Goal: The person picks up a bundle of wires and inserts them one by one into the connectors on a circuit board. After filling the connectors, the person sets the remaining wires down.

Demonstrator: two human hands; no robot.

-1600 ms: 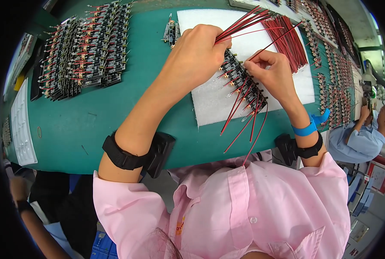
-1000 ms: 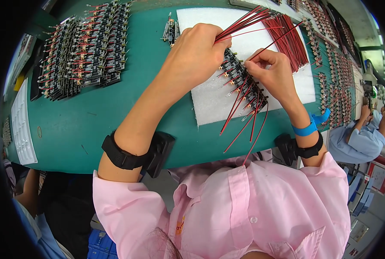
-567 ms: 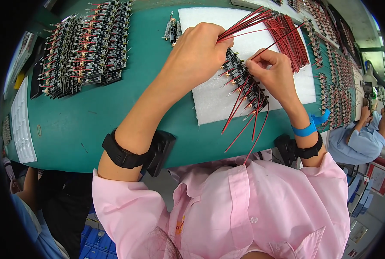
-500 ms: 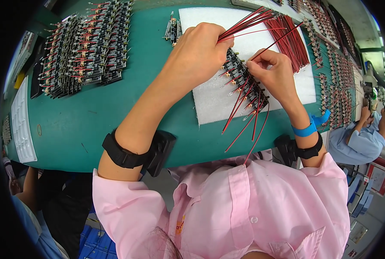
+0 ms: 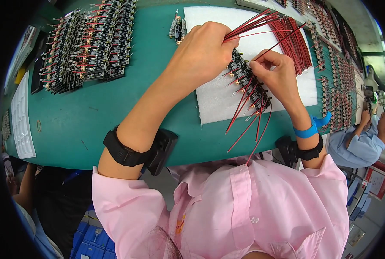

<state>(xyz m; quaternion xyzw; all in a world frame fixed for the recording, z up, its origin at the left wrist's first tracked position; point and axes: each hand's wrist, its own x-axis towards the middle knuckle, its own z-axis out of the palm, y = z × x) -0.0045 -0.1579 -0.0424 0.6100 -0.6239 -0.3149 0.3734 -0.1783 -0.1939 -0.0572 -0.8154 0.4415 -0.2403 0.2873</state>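
My left hand (image 5: 203,49) is closed on a bundle of red and black wires (image 5: 255,23), whose long ends fan out to the right. Thumb and fingertips of my right hand (image 5: 276,71) pinch one wire (image 5: 283,39) at the row of small black circuit boards (image 5: 244,77). Several red wires (image 5: 257,125) trail from the near end of that row toward me. The boards lie on a white foam sheet (image 5: 214,103). Whether the pinched wire's tip touches a board is hidden by my fingers.
A pile of red and black wires (image 5: 294,47) lies on the foam's far right. Stacked circuit boards (image 5: 102,47) stand at the far left of the green table (image 5: 71,125), beside a white tray (image 5: 22,116). More wired parts (image 5: 341,95) fill the right side; a person in blue (image 5: 361,140) sits beyond.
Both hands hold nearly the same pose over the boards, still gripping the wires. The whole view has shifted slightly.
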